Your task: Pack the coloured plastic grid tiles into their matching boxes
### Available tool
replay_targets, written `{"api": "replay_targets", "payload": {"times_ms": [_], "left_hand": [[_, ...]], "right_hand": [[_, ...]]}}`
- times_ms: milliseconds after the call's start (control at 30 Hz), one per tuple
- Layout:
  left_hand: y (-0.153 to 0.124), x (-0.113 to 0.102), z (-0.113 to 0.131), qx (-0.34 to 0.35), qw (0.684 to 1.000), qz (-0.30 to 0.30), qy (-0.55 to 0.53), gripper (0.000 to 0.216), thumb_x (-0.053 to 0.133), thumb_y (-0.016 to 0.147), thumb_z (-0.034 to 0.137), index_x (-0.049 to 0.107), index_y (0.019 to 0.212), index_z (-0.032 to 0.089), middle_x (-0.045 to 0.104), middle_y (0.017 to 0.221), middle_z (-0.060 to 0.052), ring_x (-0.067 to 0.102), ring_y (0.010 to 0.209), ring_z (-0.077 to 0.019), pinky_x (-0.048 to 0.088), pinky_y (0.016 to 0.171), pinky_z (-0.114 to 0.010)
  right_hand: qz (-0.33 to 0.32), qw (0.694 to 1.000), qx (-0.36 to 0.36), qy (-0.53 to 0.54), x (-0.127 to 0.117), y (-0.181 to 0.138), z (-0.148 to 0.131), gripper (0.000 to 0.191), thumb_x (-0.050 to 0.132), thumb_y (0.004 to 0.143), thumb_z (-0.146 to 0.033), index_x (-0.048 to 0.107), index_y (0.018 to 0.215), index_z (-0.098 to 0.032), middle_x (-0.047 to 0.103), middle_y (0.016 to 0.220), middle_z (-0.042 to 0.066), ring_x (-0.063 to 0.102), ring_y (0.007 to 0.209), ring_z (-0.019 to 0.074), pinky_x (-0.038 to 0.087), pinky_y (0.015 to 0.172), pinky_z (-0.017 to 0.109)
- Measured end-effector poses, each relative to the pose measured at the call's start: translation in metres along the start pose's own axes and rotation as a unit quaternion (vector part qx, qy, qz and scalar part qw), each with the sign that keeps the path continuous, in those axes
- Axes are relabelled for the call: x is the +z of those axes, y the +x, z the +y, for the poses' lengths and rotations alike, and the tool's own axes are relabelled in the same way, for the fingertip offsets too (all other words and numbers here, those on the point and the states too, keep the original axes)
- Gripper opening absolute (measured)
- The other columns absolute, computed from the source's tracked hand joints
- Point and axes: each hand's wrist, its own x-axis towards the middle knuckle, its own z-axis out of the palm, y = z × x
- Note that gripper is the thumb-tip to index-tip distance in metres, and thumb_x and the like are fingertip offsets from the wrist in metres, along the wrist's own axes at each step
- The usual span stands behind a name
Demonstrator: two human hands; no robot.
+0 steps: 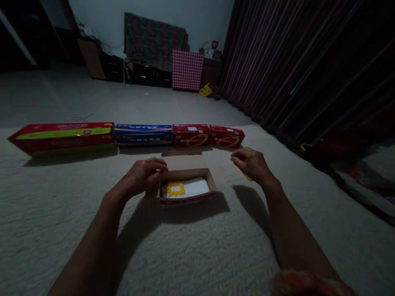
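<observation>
In front of me an opened cardboard box (188, 201), red on its outer side, lies on a pale textured cover, its flaps spread outward. Inside it are a white item (199, 186), which I cannot name, and a yellow frame-like piece (175, 189) at the left end. My left hand (148, 172) is closed at the box's back left corner, gripping its edge. To the right of the box, my right hand (251, 163) is raised above the cover with its fingers pinched. A small yellow piece (248, 178) shows beneath that palm, mostly hidden.
Behind the box runs a row of closed cartons: a long red and green box (67, 137), a blue box (143, 136) and two red boxes (190, 135). Dark curtains (278, 54) hang at the right. Cloth-covered furniture (155, 41) stands by the far wall.
</observation>
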Motion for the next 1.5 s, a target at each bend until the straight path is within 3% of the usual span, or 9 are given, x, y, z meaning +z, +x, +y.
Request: {"api": "replay_targets", "payload": {"times_ms": [133, 233, 433, 700, 867, 1000, 1133, 1300, 1500], "left_hand": [[0.002, 0.0, -0.005, 0.005, 1.0, 0.008, 0.002, 0.03, 0.051, 0.082, 0.03, 0.079, 0.092, 0.022, 0.077, 0.112, -0.009, 0.072, 0.1, -0.0243, 0.058, 0.089, -0.038], [0.002, 0.001, -0.008, 0.007, 1.0, 0.011, -0.006, 0.033, 0.051, 0.082, 0.036, 0.079, 0.092, 0.022, 0.077, 0.112, -0.01, 0.072, 0.1, -0.0255, 0.059, 0.089, -0.037], [0.0, 0.002, -0.011, -0.008, 1.0, 0.012, -0.017, 0.034, 0.052, 0.081, 0.038, 0.079, 0.093, 0.022, 0.077, 0.113, -0.01, 0.072, 0.102, -0.0265, 0.059, 0.087, -0.035], [0.0, 0.0, -0.006, -0.003, 1.0, 0.011, -0.016, 0.037, 0.051, 0.083, 0.041, 0.079, 0.093, 0.018, 0.076, 0.111, -0.013, 0.073, 0.1, -0.0291, 0.06, 0.089, -0.041], [0.0, -0.001, -0.004, 0.006, 1.0, 0.006, -0.008, 0.033, 0.051, 0.084, 0.035, 0.078, 0.094, 0.019, 0.076, 0.113, -0.012, 0.072, 0.102, -0.0272, 0.059, 0.091, -0.04], [0.0, 0.0, -0.001, 0.007, 1.0, 0.002, 0.003, 0.03, 0.051, 0.083, 0.026, 0.078, 0.094, 0.02, 0.076, 0.112, -0.009, 0.072, 0.098, -0.0227, 0.058, 0.089, -0.038], [-0.001, -0.001, 0.002, 0.013, 1.0, 0.003, 0.004, 0.029, 0.051, 0.081, 0.018, 0.077, 0.094, 0.019, 0.076, 0.112, -0.009, 0.072, 0.098, -0.0215, 0.057, 0.088, -0.036], [-0.001, 0.0, 0.0, 0.022, 1.0, 0.007, 0.003, 0.029, 0.051, 0.08, 0.014, 0.077, 0.094, 0.019, 0.076, 0.111, -0.009, 0.072, 0.097, -0.0207, 0.057, 0.086, -0.036], [-0.001, 0.0, 0.001, 0.021, 1.0, 0.009, -0.005, 0.028, 0.053, 0.08, 0.013, 0.077, 0.093, 0.019, 0.076, 0.11, -0.009, 0.072, 0.095, -0.0197, 0.057, 0.084, -0.034]], "right_hand": [[-0.002, 0.988, 0.145, -0.048, -0.01, -0.027, 0.075, 0.021, 0.059, 0.08, -0.013, 0.076, 0.092, -0.018, 0.072, 0.097, 0.009, 0.067, 0.081, 0.0184, 0.052, 0.081, 0.032], [-0.025, 0.985, 0.164, -0.038, -0.006, -0.046, 0.098, 0.029, 0.06, 0.078, -0.011, 0.076, 0.101, -0.016, 0.07, 0.106, 0.011, 0.068, 0.084, 0.0189, 0.053, 0.081, 0.031], [-0.001, 0.995, 0.088, -0.044, 0.013, -0.061, 0.098, 0.026, 0.057, 0.083, -0.015, 0.071, 0.105, -0.017, 0.064, 0.114, 0.013, 0.062, 0.106, 0.0238, 0.049, 0.096, 0.036], [0.052, 0.991, 0.091, -0.081, 0.03, -0.06, 0.11, 0.019, 0.058, 0.081, -0.016, 0.072, 0.093, -0.017, 0.064, 0.103, 0.012, 0.062, 0.098, 0.0258, 0.049, 0.094, 0.038], [0.056, 0.992, 0.074, -0.088, 0.017, -0.056, 0.109, 0.016, 0.058, 0.081, -0.019, 0.071, 0.09, -0.019, 0.065, 0.101, 0.012, 0.063, 0.095, 0.0267, 0.051, 0.09, 0.042], [0.079, 0.996, 0.015, -0.049, -0.011, -0.036, 0.074, 0.009, 0.062, 0.079, -0.023, 0.069, 0.084, -0.021, 0.069, 0.092, 0.009, 0.065, 0.088, 0.0258, 0.052, 0.083, 0.042], [0.064, 0.993, -0.079, 0.053, -0.026, -0.016, -0.005, 0.011, 0.064, 0.085, -0.027, 0.069, 0.092, -0.021, 0.072, 0.094, 0.007, 0.067, 0.083, 0.0218, 0.052, 0.078, 0.036], [-0.063, 0.982, -0.161, 0.074, -0.006, -0.006, -0.088, 0.003, 0.068, 0.086, -0.019, 0.07, 0.088, -0.019, 0.07, 0.091, 0.006, 0.064, 0.085, 0.0194, 0.048, 0.079, 0.034], [-0.14, 0.976, -0.156, -0.066, 0.027, -0.007, -0.111, 0.007, 0.069, 0.088, -0.018, 0.076, 0.085, -0.02, 0.065, 0.09, 0.008, 0.057, 0.087, 0.0212, 0.039, 0.078, 0.035]]}}
